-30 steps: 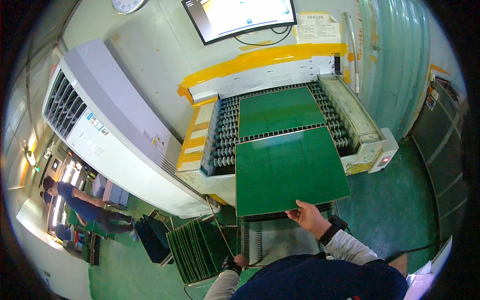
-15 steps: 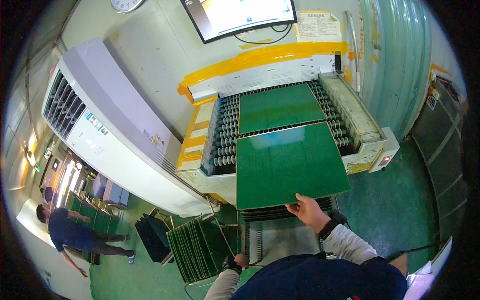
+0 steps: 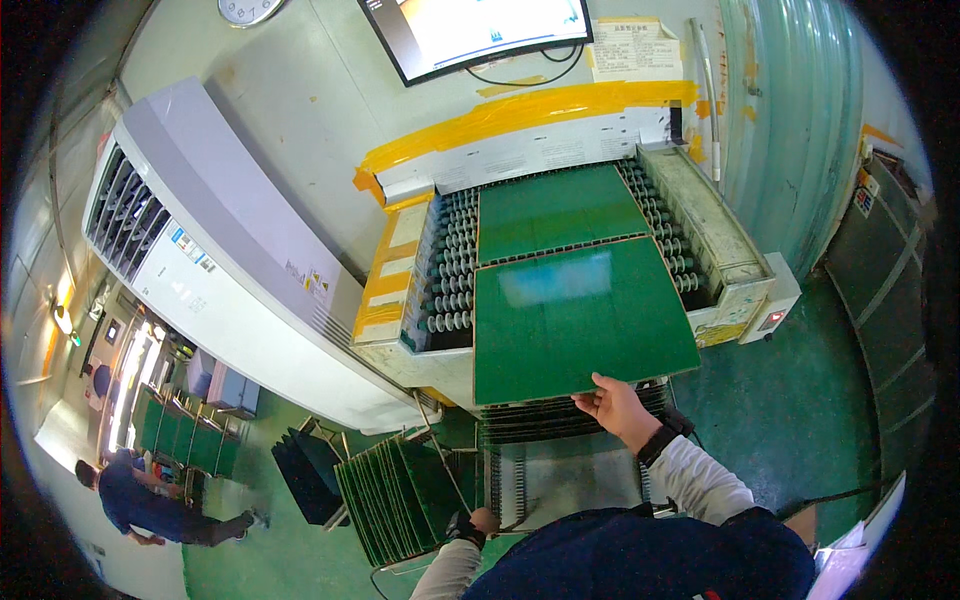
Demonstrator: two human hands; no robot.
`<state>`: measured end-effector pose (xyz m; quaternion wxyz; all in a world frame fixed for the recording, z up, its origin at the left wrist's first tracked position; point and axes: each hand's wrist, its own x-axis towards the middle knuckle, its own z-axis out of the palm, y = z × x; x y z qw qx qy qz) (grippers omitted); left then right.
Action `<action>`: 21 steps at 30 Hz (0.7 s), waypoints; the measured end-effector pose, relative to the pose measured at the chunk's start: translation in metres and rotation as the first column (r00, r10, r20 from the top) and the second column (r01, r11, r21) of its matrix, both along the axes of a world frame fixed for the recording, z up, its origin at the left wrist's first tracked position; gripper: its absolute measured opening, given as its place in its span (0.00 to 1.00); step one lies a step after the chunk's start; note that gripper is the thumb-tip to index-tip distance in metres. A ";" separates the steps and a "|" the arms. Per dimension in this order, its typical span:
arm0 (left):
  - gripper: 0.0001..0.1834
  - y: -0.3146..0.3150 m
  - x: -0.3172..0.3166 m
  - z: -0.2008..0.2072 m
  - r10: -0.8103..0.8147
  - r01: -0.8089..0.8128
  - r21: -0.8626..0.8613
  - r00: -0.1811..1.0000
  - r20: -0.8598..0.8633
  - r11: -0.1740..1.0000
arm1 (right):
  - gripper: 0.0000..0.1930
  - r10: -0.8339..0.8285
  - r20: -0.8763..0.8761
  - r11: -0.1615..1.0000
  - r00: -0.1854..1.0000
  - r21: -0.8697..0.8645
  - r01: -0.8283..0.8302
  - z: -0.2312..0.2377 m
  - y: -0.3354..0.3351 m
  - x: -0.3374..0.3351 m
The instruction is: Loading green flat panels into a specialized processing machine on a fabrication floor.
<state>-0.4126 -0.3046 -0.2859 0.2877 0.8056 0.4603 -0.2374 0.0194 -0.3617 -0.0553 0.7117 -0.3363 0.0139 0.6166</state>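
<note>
With the fingers of my right hand I pinch the near edge of a flat green panel. This panel's far part rests on the roller conveyor, and its near end juts out over the front. A second green panel lies farther back on the rollers, almost against the first. Low on the left, my left hand is closed at the frame of a metal rack, which holds several upright green panels. Beneath the held panel is a stack of dark-edged panels.
A tall white air conditioner stands left of the conveyor. Behind the conveyor a monitor hangs on the wall. Dark panels stand on the floor at left. Farther left a person bends over near racks. A dark mesh-like panel stands at right.
The held panel has shifted slightly away from me onto the rollers, its near edge now farther off, and the far panel has advanced a little too. The person at left has bent lower.
</note>
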 end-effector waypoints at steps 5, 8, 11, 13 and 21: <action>0.20 -0.001 0.006 0.009 0.012 -0.012 0.037 1.000 0.008 0.999 | 0.14 -0.005 0.009 1.000 1.000 0.010 0.005 0.002 0.003 0.003; 0.21 -0.001 0.013 0.023 -0.057 0.057 0.047 0.998 -0.002 0.997 | 0.14 -0.004 0.005 1.000 1.000 0.012 0.004 0.001 0.004 0.006; 0.21 -0.003 0.002 0.009 0.012 -0.013 0.051 1.000 0.017 0.999 | 0.13 -0.002 -0.004 1.000 1.000 0.019 0.002 0.006 0.007 0.002; 0.21 0.003 0.000 -0.001 0.001 -0.002 0.030 0.999 0.047 1.000 | 0.13 -0.021 -0.001 1.000 1.000 0.019 0.021 0.009 0.006 0.006; 0.19 0.005 -0.008 -0.022 0.028 -0.027 -0.031 0.999 0.025 0.999 | 0.13 -0.028 -0.022 0.999 0.999 -0.016 0.027 0.001 0.013 0.008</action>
